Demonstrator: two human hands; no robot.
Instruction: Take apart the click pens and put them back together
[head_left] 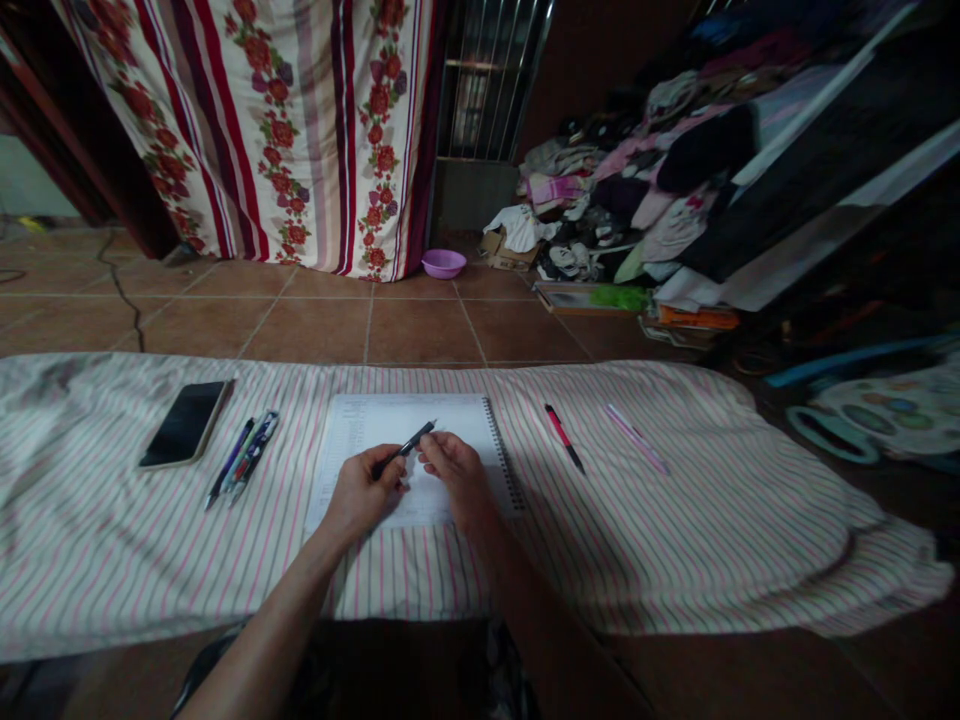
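While I watch through the head camera, the left hand (364,490) is curled shut around a slim black pen (409,445), whose glossy barrel slants up and away from the knuckles. The right hand (454,470) is half closed, its fingertips (429,458) bunched at the barrel; I cannot tell whether they grip it or only touch it. Both hands and the pen sit over a notebook (352,425) lying flat at the middle of the pad (675,520), near its far edge.

The notebook is white paper with a dark wire spiral (504,455) down its right side. Its page carries faint ruled print, too small for me to read.

The pad is soft and rounded at its right corners, covered in cream cloth with thin pink and grey stripes. Toward its left end lies a flat phone (185,423), with a dark, glassy screen and a pale rim; I can make out no brand. Just right of it is a cluster of blue and dark pens (244,460). Right of the notebook lie a red pen (564,438) and, well apart, a thin pink pen (636,438).
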